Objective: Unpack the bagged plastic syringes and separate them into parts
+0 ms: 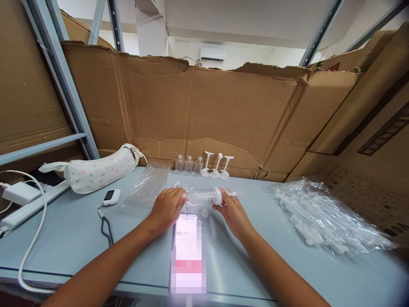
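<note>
Just beyond the near phone [187,256] | I've got left hand [168,207], right hand [234,211] grasping opposite ends of the clear ribbed bottle [203,197] | seemingly keeping it level!

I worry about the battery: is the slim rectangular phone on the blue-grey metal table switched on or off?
The slim rectangular phone is on: it glows white and pink, with dark digits near the top.

Clear ribbed bottle [203,197], white-collared; held sideways above the table [140,251].
</note>
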The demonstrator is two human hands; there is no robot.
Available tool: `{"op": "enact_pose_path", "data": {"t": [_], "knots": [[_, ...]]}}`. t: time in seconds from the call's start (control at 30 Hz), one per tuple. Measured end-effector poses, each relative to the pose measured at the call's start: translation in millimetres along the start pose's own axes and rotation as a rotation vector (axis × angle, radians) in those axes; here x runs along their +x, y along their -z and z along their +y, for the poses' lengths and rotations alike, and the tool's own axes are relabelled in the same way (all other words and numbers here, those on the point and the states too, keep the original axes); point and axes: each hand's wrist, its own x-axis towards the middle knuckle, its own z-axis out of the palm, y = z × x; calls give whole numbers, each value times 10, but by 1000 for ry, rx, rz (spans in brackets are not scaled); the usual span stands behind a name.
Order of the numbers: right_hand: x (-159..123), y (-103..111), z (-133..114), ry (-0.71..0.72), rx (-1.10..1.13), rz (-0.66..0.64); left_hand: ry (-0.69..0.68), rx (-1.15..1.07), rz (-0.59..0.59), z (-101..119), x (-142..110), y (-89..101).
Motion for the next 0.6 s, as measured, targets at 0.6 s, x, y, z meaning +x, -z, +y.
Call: {"op": "enact_pose_path", "data": {"t": [0.6], "knots": [[165, 260, -302, 192, -168, 143, 299, -678, -173, 41, 58, 111]]}}
